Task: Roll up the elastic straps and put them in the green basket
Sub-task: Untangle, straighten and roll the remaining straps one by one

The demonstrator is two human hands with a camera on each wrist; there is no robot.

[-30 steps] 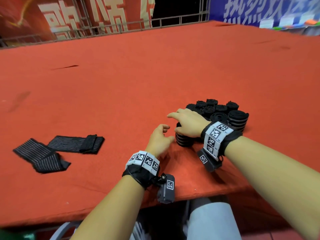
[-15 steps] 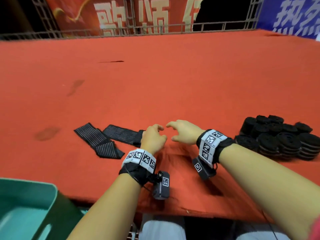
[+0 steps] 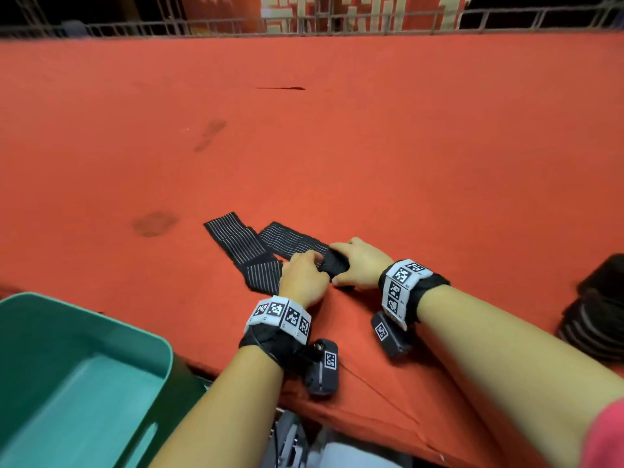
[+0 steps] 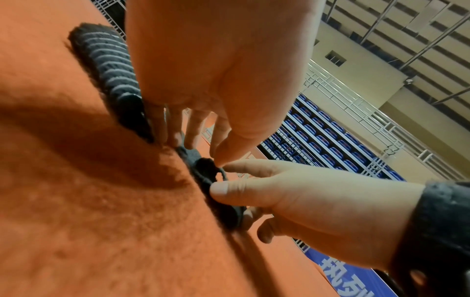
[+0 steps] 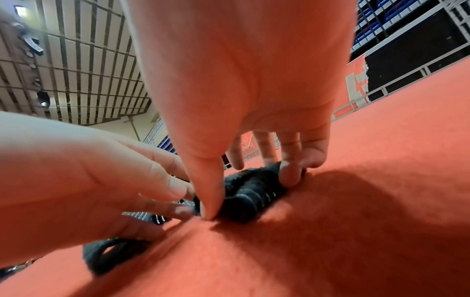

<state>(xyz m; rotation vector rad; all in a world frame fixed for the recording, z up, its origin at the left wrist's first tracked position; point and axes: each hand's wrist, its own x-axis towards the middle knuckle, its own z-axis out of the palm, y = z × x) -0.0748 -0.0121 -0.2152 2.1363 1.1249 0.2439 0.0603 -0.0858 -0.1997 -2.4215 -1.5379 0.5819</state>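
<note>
Two black elastic straps with thin pale stripes lie flat near the front edge of the red table (image 3: 371, 146). The left strap (image 3: 238, 244) is folded over on itself and untouched. Both hands hold the near end (image 3: 336, 263) of the right strap (image 3: 290, 238). My left hand (image 3: 309, 265) pinches that end from the left. My right hand (image 3: 349, 261) curls its thumb and fingers round it from the right. In the right wrist view the strap's end (image 5: 249, 193) bunches thick between my right thumb and fingers. The green basket (image 3: 101, 319) stands below the table's edge at lower left.
A cluster of rolled black straps (image 3: 597, 309) stands on the table at the far right edge of the head view. A metal railing (image 3: 337, 25) runs along the table's far side. A dark slit (image 3: 280, 88) marks the cloth further back.
Both hands have moved left from the cluster of rolled straps to the flat straps and have taken hold of the right strap's near end. The view has swung left, so the basket shows.
</note>
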